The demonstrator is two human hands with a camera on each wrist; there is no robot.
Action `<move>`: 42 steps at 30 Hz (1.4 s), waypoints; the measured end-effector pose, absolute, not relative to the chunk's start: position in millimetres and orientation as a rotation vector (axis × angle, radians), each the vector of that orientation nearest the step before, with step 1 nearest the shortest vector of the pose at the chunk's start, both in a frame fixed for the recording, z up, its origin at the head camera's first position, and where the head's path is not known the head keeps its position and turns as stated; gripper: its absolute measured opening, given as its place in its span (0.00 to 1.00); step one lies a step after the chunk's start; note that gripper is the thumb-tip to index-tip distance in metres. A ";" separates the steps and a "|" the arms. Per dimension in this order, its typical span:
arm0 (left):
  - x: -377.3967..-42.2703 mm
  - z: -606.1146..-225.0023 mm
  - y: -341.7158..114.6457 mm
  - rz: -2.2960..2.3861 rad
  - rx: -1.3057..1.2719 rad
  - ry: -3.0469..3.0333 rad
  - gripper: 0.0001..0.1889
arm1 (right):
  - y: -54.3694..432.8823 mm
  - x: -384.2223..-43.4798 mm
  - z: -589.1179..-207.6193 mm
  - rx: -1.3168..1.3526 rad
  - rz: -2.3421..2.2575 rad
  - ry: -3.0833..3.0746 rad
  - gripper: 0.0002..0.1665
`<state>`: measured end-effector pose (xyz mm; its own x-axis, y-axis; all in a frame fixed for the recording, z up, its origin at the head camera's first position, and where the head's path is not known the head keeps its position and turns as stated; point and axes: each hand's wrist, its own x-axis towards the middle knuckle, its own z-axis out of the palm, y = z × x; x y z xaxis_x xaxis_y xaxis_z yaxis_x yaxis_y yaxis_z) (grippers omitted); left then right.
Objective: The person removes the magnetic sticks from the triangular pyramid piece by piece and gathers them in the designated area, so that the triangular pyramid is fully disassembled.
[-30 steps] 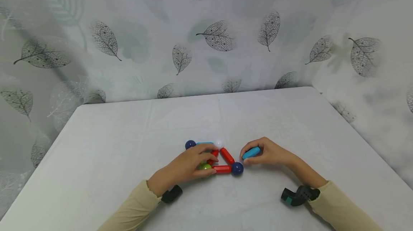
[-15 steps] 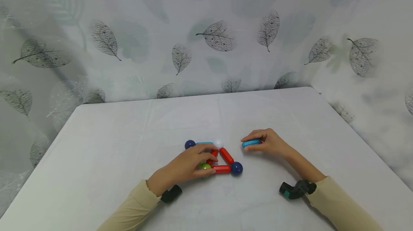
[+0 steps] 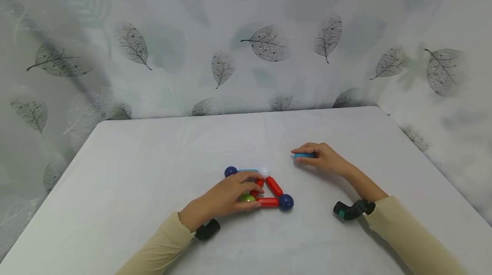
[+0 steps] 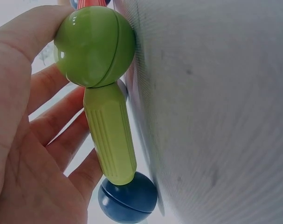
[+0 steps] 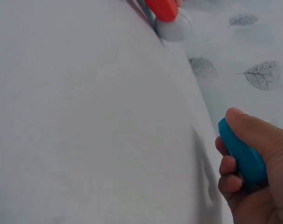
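My left hand (image 3: 224, 194) curls over a flat frame of magnetic balls and rods, its thumb by the green ball (image 4: 94, 46) and lower red rod (image 3: 267, 202). Other fingers reach across the inner red rod. A third red rod (image 3: 274, 186) slopes between the white ball (image 3: 264, 171) and the right navy ball (image 3: 286, 202). On the left, a light blue rod (image 3: 247, 170) and a green rod (image 4: 111, 135) meet a navy ball (image 3: 230, 171). My right hand (image 3: 326, 158) pinches a separate blue rod (image 5: 244, 154) between thumb and fingers, to the frame's upper right.
A white cloth-covered table (image 3: 153, 151) lies under both hands. Behind its far edge hangs a leaf-patterned curtain (image 3: 246, 74). Dark camera straps (image 3: 353, 209) sit at the wrists.
My right hand has moved away toward the table's far side with the blue rod. The left hand keeps its place on the frame. The head view has shifted slightly.
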<state>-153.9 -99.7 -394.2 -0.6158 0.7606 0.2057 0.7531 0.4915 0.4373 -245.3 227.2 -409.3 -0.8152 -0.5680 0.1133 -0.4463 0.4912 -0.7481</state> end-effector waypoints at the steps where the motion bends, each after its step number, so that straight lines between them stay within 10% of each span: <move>1: -154.1 -393.9 -99.6 0.779 1.371 2.699 0.14 | 227.6 -247.1 -408.6 -0.864 -1.233 2.571 0.19; 42: -154.8 -393.9 -101.0 0.765 1.251 2.650 0.15 | 196.5 -329.5 -415.1 -0.604 -1.294 2.680 0.20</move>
